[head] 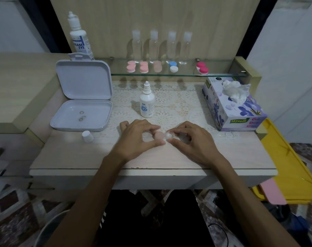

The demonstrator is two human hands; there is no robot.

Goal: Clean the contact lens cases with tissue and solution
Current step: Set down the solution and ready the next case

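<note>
A: You're seated at a pale wooden table with a lace mat on it, a wood panel behind.

B: And my arms?

A: Both forearms reach forward from the near edge and meet at the middle of the table. Your left hand has thumb and forefinger curled round the pink cap side of a contact lens case. Your right hand pinches the case's clear end, just beside the left fingertips. The case sits between the two hands, low over the table; whether it touches the surface I cannot tell.

B: What lies beyond?

A: A white bottle cap lies to the left, and an uncapped solution bottle stands just past your hands. An open white box is far left, a tissue box far right. On the glass shelf at the back sit more lens cases, with clear bottles behind.
</note>
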